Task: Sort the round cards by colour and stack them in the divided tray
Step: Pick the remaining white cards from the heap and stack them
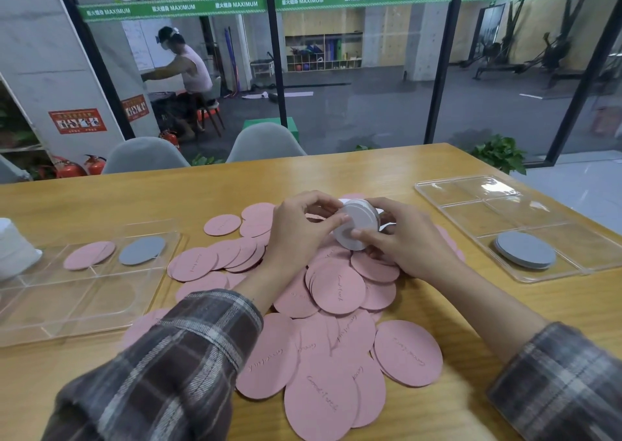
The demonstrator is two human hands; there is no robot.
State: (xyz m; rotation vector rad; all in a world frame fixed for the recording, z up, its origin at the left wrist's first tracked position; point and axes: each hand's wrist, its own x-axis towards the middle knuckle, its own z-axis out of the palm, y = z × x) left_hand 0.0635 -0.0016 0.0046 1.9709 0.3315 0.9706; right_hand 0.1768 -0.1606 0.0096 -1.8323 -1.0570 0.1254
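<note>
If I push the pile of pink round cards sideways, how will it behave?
The pink cards lie flat and loosely overlapped, so they would likely slide apart, not move together. They look thin, so probably light. Lying flat on the table, they should not roll.

The pile of round cards (336, 289) is pink. At the pile's top, the stack of cards (353, 230) is white. Right of the pile, grey cards (525, 254) lie in a clear tray (471, 212). The worktop (134, 201) is yellow. The sleeves (188, 356) are checked brown and grey.

Head-worn view (wide-angle), facing forward and down, close over table (370, 171)
</note>
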